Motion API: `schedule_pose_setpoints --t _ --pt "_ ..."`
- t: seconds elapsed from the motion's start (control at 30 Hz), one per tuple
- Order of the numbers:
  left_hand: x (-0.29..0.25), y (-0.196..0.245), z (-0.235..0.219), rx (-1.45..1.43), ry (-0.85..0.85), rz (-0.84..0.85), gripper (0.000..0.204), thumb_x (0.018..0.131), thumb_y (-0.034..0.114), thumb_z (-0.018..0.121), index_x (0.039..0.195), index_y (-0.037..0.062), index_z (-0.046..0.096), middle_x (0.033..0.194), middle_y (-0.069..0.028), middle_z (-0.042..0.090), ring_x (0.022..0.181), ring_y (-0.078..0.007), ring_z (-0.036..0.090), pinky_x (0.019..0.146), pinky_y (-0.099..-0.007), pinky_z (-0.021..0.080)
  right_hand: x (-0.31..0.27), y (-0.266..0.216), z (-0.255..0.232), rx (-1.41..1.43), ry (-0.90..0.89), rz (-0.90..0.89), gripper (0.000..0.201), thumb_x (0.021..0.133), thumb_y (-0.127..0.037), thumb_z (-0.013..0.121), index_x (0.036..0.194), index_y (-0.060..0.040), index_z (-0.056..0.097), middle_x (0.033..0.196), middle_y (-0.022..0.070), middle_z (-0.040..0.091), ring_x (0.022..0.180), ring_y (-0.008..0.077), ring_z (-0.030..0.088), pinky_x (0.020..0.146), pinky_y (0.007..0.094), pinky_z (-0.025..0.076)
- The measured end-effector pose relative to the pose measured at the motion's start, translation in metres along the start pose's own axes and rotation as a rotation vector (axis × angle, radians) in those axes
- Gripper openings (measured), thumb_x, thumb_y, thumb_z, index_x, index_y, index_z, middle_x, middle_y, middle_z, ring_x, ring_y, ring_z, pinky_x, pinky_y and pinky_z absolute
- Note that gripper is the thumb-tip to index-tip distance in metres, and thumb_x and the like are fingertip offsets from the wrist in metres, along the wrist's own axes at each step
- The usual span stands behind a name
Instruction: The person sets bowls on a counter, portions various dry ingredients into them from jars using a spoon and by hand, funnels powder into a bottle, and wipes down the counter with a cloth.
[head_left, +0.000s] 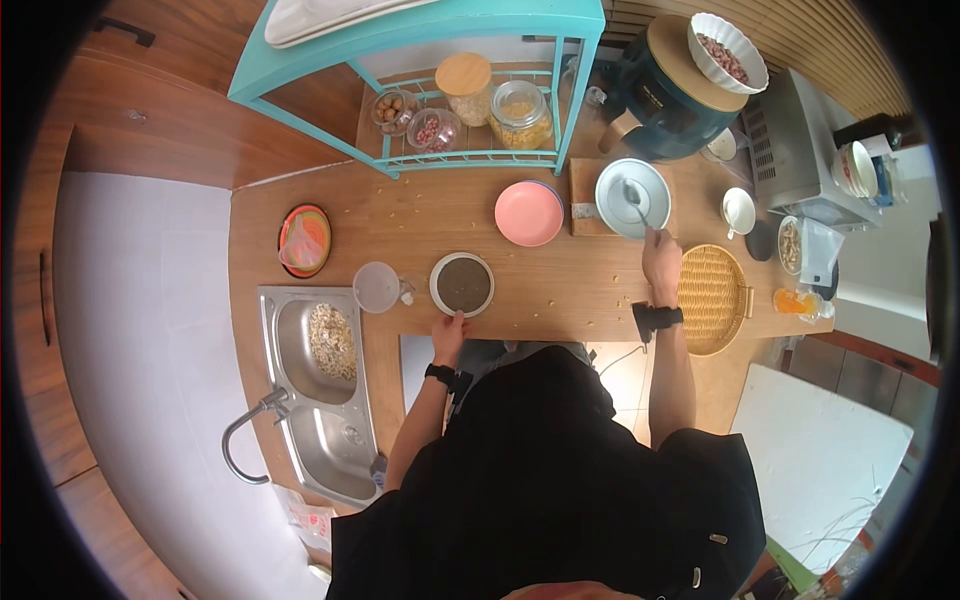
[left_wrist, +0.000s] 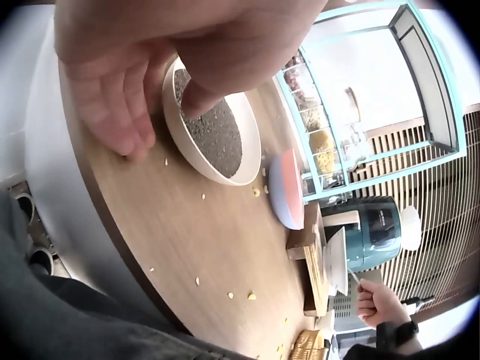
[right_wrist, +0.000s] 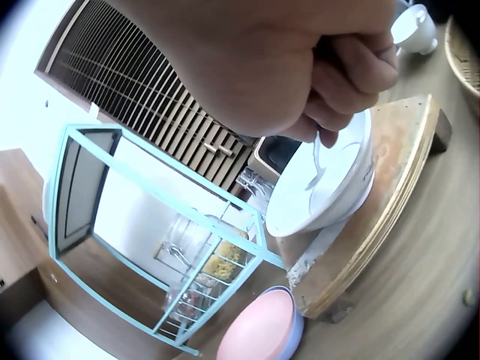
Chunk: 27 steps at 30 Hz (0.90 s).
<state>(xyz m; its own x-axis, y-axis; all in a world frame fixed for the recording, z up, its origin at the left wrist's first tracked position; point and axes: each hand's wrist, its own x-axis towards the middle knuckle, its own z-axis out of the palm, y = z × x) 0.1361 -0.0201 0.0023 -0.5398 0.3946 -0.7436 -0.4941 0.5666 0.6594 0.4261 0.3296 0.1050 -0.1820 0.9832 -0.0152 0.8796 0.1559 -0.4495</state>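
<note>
**Packed counter: jars, a double sink and a big woven basket**

So there's a teal shelf (head_left: 520, 22) at the back of the counter (head_left: 400, 225) with a wood-lidded jar (head_left: 464, 78), a glass jar (head_left: 520, 118) of yellow stuff and two little containers beside them. Off to the left, a steel double sink (head_left: 330, 450) has a heap of pale bits (head_left: 332, 342) in one basin, next to a curved faucet (head_left: 268, 402). A pink bowl (head_left: 529, 214) sits mid-counter. Over right: a woven basket (head_left: 710, 300), a small white cup (head_left: 738, 211), a gray microwave (head_left: 800, 150), plus a dark teal appliance (head_left: 668, 118) wearing a fluted bowl (head_left: 738, 36) of reddish beans.
</note>
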Motion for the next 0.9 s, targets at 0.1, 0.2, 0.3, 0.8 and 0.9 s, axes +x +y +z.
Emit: schedule_pose_setpoints --t 0.1,0.2,0.3,0.8,0.9 --pt "-0.003 0.001 0.017 -0.176 0.031 0.021 0.036 0.098 0.020 0.060 0.121 -0.0075 0.054 0.108 -0.0179 0.066 0.094 -0.0235 0.070 0.080 -0.0307 0.057 -0.016 -0.012 -0.017 0.219 0.089 0.016 0.028 0.098 -0.026 0.058 0.090 0.0001 0.063 0.076 0.0242 0.067 0.073 0.0432 0.067 0.061 0.0507 0.050" --pt "0.000 -0.003 0.021 -0.399 0.041 0.031 0.032 0.097 0.012 0.055 0.121 -0.0083 0.052 0.112 -0.0190 0.065 0.099 -0.0269 0.070 0.085 -0.0339 0.058 -0.042 -0.027 -0.019 0.237 0.069 -0.197 0.018 0.096 -0.017 0.060 0.090 -0.0004 0.062 0.073 0.0229 0.065 0.068 0.0412 0.066 0.057 0.0471 0.049" --pt "-0.015 0.007 0.021 -0.479 0.047 0.067 0.030 0.095 0.005 0.052 0.122 -0.0078 0.050 0.112 -0.0192 0.065 0.104 -0.0291 0.068 0.091 -0.0374 0.058 -0.066 -0.052 -0.011 0.397 -0.097 -0.394 0.013 0.094 -0.013 0.063 0.088 -0.0009 0.062 0.072 0.0213 0.064 0.065 0.0390 0.065 0.056 0.0449 0.049" --pt "-0.138 0.065 -0.001 -0.390 0.015 0.154 0.023 0.092 0.007 0.056 0.114 0.0015 0.055 0.101 -0.0096 0.065 0.081 -0.0174 0.067 0.068 -0.0303 0.059 -0.109 -0.146 -0.006 0.306 -0.337 -1.046 0.011 0.094 -0.015 0.061 0.088 -0.0073 0.058 0.077 0.0120 0.063 0.063 0.0325 0.064 0.056 0.0419 0.051" --pt "-0.147 0.078 -0.011 -0.413 -0.019 0.217 0.025 0.092 0.006 0.055 0.116 0.0013 0.055 0.102 -0.0085 0.064 0.080 -0.0159 0.066 0.068 -0.0292 0.059 -0.113 -0.157 -0.010 0.254 -0.405 -1.071 0.013 0.095 -0.017 0.062 0.088 -0.0069 0.057 0.074 0.0123 0.062 0.061 0.0326 0.064 0.054 0.0426 0.051"
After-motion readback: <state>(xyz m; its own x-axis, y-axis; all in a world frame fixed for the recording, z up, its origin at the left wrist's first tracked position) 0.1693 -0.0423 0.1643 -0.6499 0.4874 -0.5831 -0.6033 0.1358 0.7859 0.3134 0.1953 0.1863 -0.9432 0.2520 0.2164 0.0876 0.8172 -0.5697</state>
